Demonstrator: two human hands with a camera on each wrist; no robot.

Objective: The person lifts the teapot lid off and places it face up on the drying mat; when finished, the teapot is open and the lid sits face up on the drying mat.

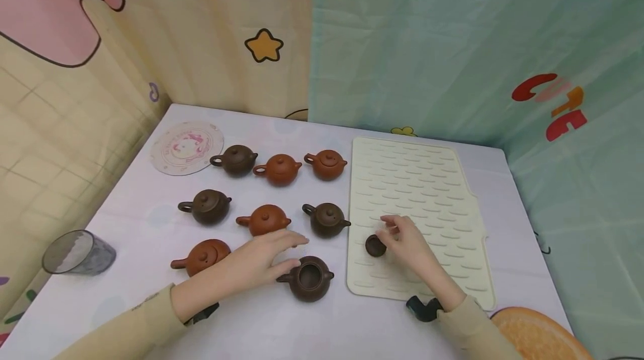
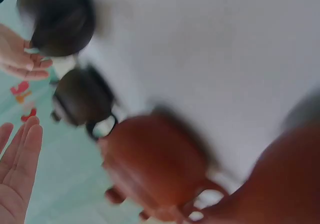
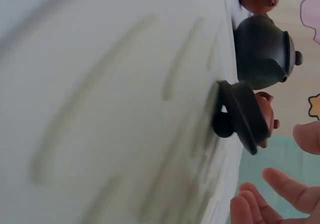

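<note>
A lidless dark brown teapot (image 1: 316, 292) stands on the table, its round opening facing up. My left hand (image 1: 261, 259) hovers by its handle with fingers extended; the left wrist view shows the same hand (image 2: 20, 174) holding nothing. On the cream ridged mat (image 1: 402, 181) lies a small dark lid (image 1: 375, 246), hollow side up. The right wrist view shows this lid (image 3: 245, 116) tilted on its knob. Beside it is my right hand (image 1: 407, 242), fingers spread and bent slightly; the right wrist view shows its fingers (image 3: 290, 191) apart from the lid.
Several lidded teapots in dark brown and orange-red, such as one orange-red teapot (image 1: 282, 170), stand in rows left of the mat. A round pink-patterned disc (image 1: 171, 153) lies back left. A clear grey cup (image 1: 98, 256) stands at the left edge. An orange-slice-patterned item (image 1: 538, 335) lies front right.
</note>
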